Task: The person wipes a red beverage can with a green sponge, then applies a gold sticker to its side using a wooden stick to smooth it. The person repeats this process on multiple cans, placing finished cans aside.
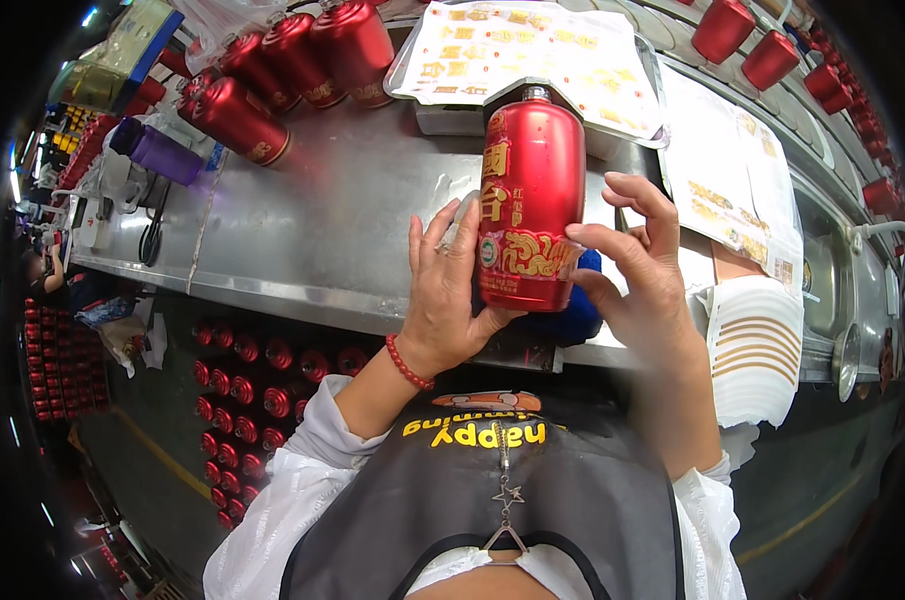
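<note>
A glossy red bottle point(535, 190) with gold characters leans back in front of me, over the edge of the metal bench. My left hand point(448, 280), with a red bead bracelet on its wrist, lies along the bottle's left side, thumb at its base. Low on the bottle is a red-and-gold dragon decal point(529, 254), its right end slightly raised. My right hand point(638, 260) has thumb and index finger at that raised end, other fingers curled free. Behind the bottle's neck shows a dark angular holder point(563, 92); a blue cloth point(583, 300) is partly hidden below.
Sheets of gold decals point(533, 50) lie on a tray behind the bottle. Several red bottles point(353, 50) stand at the back left, near a purple bottle point(163, 152) and scissors point(154, 225). White curved strips point(756, 345) hang at right. More red bottles point(243, 395) stand below the bench.
</note>
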### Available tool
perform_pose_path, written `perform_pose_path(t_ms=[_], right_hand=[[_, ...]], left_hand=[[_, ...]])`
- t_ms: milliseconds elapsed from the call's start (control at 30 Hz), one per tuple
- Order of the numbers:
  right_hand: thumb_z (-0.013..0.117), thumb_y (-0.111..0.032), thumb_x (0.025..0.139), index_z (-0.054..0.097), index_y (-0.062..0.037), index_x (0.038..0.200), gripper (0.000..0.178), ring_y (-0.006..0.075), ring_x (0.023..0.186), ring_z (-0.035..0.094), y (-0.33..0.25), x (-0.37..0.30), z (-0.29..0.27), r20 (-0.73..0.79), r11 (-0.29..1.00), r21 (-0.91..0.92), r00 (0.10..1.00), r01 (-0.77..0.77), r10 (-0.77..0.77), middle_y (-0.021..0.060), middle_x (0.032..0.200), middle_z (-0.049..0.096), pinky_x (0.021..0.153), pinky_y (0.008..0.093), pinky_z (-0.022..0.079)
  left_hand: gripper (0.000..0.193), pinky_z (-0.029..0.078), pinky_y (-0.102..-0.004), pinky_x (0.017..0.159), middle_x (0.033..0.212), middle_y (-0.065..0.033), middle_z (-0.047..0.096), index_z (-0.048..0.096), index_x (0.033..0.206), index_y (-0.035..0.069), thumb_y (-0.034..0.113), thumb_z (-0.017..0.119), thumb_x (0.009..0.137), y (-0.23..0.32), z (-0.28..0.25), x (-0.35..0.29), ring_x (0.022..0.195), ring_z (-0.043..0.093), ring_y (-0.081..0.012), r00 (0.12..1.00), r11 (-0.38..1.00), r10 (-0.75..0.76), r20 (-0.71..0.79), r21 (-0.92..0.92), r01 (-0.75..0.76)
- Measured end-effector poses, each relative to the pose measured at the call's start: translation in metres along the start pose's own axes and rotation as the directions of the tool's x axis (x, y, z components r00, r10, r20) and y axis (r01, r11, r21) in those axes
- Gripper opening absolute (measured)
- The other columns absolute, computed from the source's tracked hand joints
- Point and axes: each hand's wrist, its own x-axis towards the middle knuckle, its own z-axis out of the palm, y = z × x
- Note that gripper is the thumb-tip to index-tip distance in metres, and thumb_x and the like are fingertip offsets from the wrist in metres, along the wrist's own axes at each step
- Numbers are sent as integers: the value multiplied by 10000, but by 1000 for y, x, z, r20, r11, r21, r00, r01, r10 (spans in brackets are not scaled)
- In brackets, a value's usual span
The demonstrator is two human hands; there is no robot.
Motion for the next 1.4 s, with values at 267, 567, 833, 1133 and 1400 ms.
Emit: perform_pose_path(t_ms=[267,567,833,1133,1400], right_hand=[[710,90,656,691,-71,945,332,358,1238,516,5,6,-8,45,967,-182,984,180,-175,149,1328,498,991,440,494],[689,147,601,660,-29,815,279,376,1243,533,14,8,-3,11,934,-244,963,263,-268,183,1337,514,983,429,478],[480,69,983,526,3,1355,381,195,1034,684,1,-17,3,-408,968,220,890,-121,204,148,1209,677,836,297,554],[638,-119,942,604,-1,1130,224,148,777,635,0,-15,27,-277,796,399,768,-454,577,79,891,673,729,309,533],[618,-96,969,589,-21,1171,217,87,944,571,6,-30,33,-147,672,572,748,-470,648,31,1038,629,860,240,483]], left_hand=[[1056,109,-657,1156,1494,-237,416,254,1534,-61,697,577,873,-1,2,0,1399,339,-451,1000,1000,1,-11,-25,-2],[1054,104,-656,1158,1483,-247,421,253,1535,-60,701,569,877,-1,2,0,1387,346,-454,1000,1000,-2,-3,-28,2],[1039,112,-702,1132,1491,-236,419,280,1536,-27,542,753,807,18,-13,11,1357,367,-461,996,997,59,-65,50,-55],[1066,116,-689,1143,1417,-227,529,239,1550,-48,562,723,824,8,-4,12,1254,511,-478,990,993,119,-72,20,-118],[978,107,-662,1164,1409,-228,543,251,1542,-58,508,697,879,3,2,8,1382,436,-401,994,994,74,-83,-76,-80]])
